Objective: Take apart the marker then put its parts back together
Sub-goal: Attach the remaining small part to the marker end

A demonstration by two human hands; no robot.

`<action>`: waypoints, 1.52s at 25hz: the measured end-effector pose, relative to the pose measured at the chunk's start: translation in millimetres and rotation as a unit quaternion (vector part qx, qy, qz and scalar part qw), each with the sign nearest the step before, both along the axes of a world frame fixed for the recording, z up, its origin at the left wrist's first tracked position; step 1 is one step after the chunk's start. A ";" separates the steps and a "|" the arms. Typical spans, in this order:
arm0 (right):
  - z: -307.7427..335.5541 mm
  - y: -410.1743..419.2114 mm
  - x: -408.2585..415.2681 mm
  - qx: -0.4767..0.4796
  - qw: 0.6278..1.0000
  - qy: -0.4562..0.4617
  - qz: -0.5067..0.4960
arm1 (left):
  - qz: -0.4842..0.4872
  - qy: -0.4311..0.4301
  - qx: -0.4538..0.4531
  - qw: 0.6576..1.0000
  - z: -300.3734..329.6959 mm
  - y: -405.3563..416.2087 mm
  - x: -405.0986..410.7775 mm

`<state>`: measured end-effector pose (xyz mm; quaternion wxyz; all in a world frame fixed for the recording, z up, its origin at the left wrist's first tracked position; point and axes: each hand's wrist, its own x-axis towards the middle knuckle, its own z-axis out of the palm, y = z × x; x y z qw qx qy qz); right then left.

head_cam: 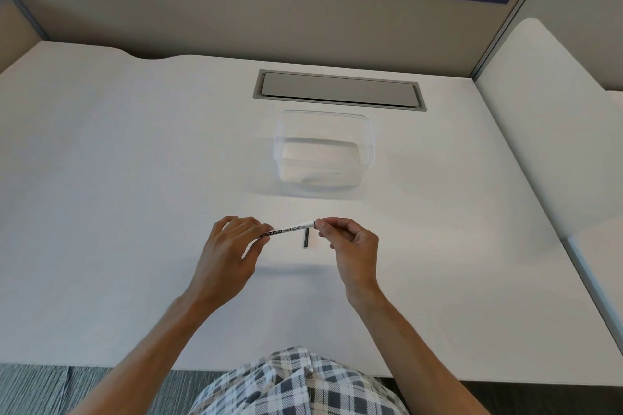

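Low in the middle of the frame, two bare hands hold a thin white marker with black print on its side [292, 228] just above the big white desk [135, 178]. The left hand [226, 256] has its fingers curled round the marker's left end. The right hand [350, 246] pinches the right end between thumb and fingertips [322, 224].

A small dark stick-shaped piece [305, 239], probably the cap or another part of the marker, lies on the desk just under the marker. So the marker looks partly taken apart. I cannot tell if the right hand is pulling a piece off or pushing one on.

A see-through plastic box [369, 135] sits higher up, in the middle, with nothing plainly in it.

Next, the right hand likely needs a firm twist or pull at that end, while the left hand keeps the body steady.
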<state>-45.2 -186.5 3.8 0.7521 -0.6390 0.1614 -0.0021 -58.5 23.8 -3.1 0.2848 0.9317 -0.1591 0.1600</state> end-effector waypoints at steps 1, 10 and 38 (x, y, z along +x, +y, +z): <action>-0.4 0.1 0.6 -0.006 1.000 0.000 -0.001 | 0.001 0.001 -0.001 1.000 0.5 -0.7 0.5; -4.4 0.1 3.1 -0.051 0.998 -0.016 0.018 | 0.010 0.011 -0.007 1.000 -0.9 -5.8 1.9; -32.6 10.2 11.4 -0.376 0.920 0.027 0.105 | 0.085 0.117 -0.122 0.982 -5.7 -1.2 -3.5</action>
